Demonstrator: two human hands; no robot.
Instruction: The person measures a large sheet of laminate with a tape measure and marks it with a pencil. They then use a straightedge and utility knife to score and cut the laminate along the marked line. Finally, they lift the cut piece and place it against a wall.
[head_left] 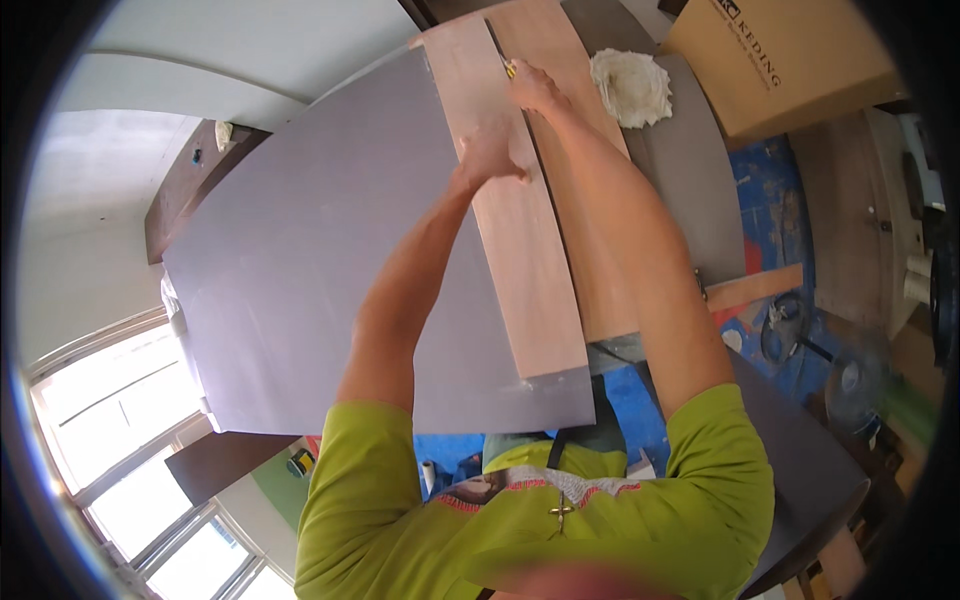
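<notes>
1. The left hand lies flat in the upper middle of the frame, with the palm pressed down on a long light wooden strip. Its grip is released, with the fingers spread on the wood and closed on nothing.
2. The right hand is a little higher and to the right, at the right edge of the same strip. Its grip is clenched on a small yellow tool, of which only the tip is seen at the fingers; what kind of tool it is I cannot tell.
3. The wooden strip runs from the top centre of the frame down to the lower middle. It lies on a large grey board, which fills the left and centre of the frame.
4. To the right of the strip, touching it along a dark seam, there is a second light wooden panel.
5. A crumpled white cloth rests at the upper right, on a grey surface beside the panel.
6. A brown cardboard box stands in the upper right corner.
7. A blue floor covering shows at the right side.
</notes>
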